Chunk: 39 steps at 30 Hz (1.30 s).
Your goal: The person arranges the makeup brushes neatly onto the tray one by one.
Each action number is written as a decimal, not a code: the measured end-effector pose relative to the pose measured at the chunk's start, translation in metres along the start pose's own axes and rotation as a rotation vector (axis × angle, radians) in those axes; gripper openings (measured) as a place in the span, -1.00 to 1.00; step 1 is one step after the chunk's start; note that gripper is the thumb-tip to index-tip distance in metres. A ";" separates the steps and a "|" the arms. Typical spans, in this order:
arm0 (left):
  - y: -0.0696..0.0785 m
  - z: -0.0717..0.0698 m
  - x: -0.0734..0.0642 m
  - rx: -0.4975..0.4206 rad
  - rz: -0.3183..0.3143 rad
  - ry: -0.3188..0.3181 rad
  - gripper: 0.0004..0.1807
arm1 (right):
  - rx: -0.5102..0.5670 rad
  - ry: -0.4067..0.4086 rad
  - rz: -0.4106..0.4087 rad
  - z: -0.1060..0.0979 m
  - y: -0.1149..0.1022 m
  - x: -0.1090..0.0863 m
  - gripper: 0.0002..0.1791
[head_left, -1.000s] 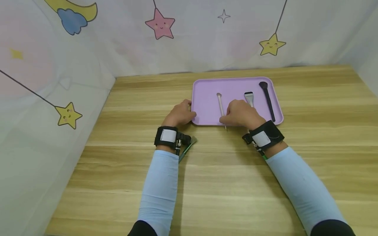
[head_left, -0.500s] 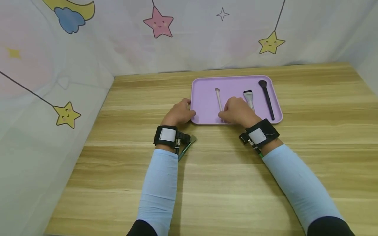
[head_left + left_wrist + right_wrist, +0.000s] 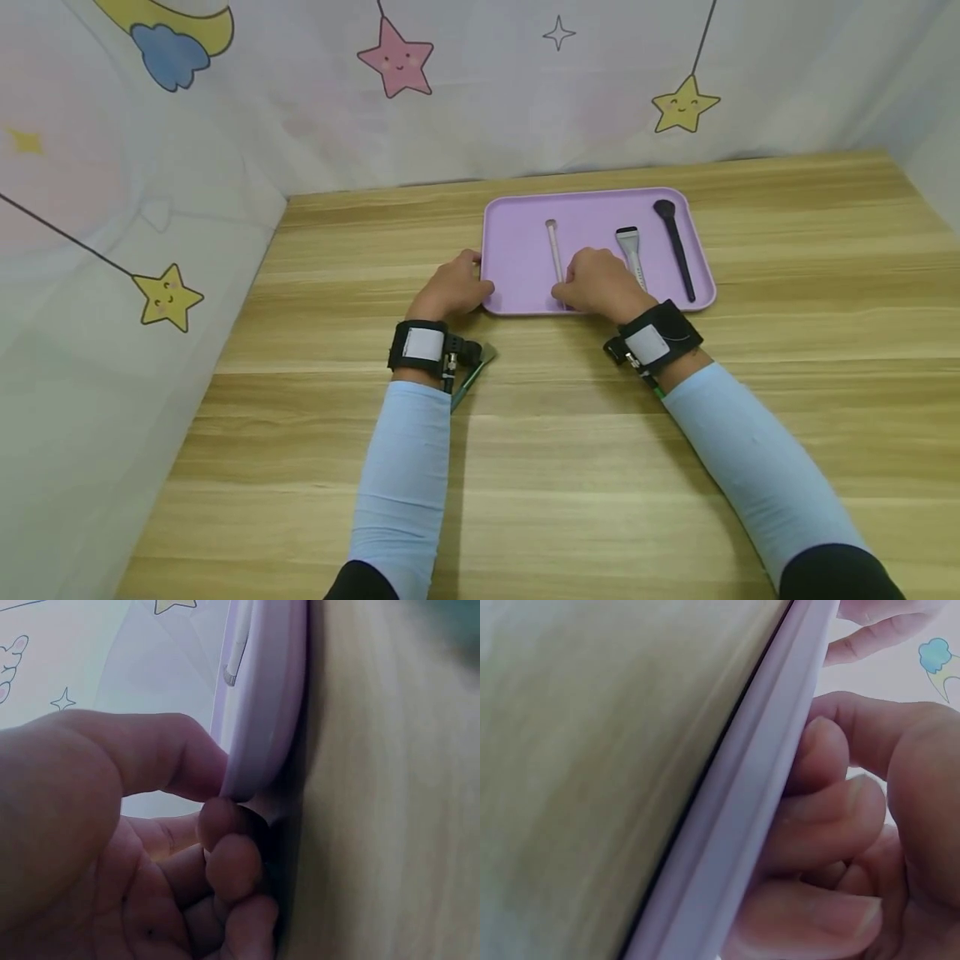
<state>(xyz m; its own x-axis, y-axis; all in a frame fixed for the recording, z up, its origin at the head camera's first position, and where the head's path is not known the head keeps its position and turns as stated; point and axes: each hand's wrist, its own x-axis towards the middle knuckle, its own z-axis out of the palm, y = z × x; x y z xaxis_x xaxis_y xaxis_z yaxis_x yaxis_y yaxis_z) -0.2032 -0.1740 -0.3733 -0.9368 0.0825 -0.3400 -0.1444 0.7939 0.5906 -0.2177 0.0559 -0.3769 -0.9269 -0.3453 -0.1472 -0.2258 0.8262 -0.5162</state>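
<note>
A lilac tray lies toward the back of the table. My left hand grips its near left corner; in the left wrist view the thumb is at the rim and the fingers curl beneath it. Inside the tray, my right hand pinches the lower end of a slim white makeup brush, its head pointing away. In the right wrist view, curled fingers show behind the tray's wall, and the brush is hidden. A flat grey brush and a large black makeup brush lie to its right.
A green-handled brush lies on the wooden table beside the left wrist, partly hidden by it. A white cloth backdrop with printed stars stands behind the table and along its left side.
The right hand has drawn the white makeup brush slightly left and away, so its end no longer sticks out over the tray's near rim. The left hand stays at the corner.
</note>
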 end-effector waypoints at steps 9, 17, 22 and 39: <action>0.001 0.000 -0.002 -0.005 0.013 0.006 -0.32 | 0.039 0.022 -0.038 -0.010 0.003 -0.003 -0.57; 0.000 0.001 0.001 0.003 0.005 0.004 -0.31 | 0.087 0.084 -0.008 -0.036 0.004 -0.012 -0.67; -0.001 0.000 0.001 -0.002 0.011 0.000 -0.31 | 0.107 0.058 -0.009 -0.038 0.003 -0.015 -0.66; 0.001 -0.004 -0.003 -0.013 0.030 -0.024 -0.32 | 0.095 -0.018 -0.185 -0.027 -0.030 -0.039 -0.58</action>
<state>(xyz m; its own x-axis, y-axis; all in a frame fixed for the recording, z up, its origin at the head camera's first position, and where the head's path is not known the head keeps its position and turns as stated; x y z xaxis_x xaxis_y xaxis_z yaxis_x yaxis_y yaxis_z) -0.2020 -0.1758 -0.3694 -0.9329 0.1203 -0.3395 -0.1210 0.7830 0.6101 -0.1830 0.0566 -0.3329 -0.8666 -0.4957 -0.0576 -0.3613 0.7029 -0.6127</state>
